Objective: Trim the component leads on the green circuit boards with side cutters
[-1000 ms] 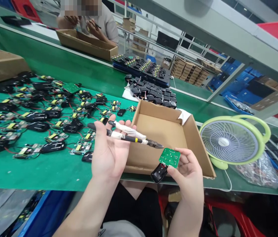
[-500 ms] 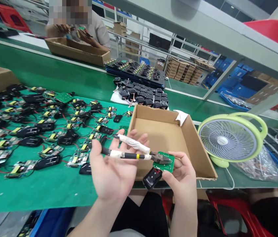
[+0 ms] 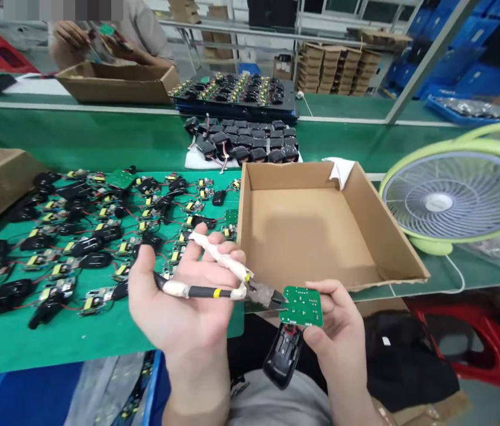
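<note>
My left hand (image 3: 183,307) holds a pair of side cutters (image 3: 223,284) with tape-wrapped handles, palm up, fingers curled round the upper handle. The cutter jaws touch the left edge of a small green circuit board (image 3: 302,306). My right hand (image 3: 336,328) pinches that board by its right side. A black plastic housing (image 3: 281,355) hangs below the board on short wires, over my lap. Both hands are just in front of the green table's near edge.
An open cardboard tray (image 3: 392,242) stands right behind my hands. Several boards wired to black housings (image 3: 85,236) cover the green mat at left. A green desk fan (image 3: 454,195) stands at right. Across the belt, another person's hands (image 3: 99,44) work over a cardboard box (image 3: 119,83).
The camera tilted down and both hands came lower and nearer. The cutter jaws stay at the green board's edge, and the black housing now dangles lower.
</note>
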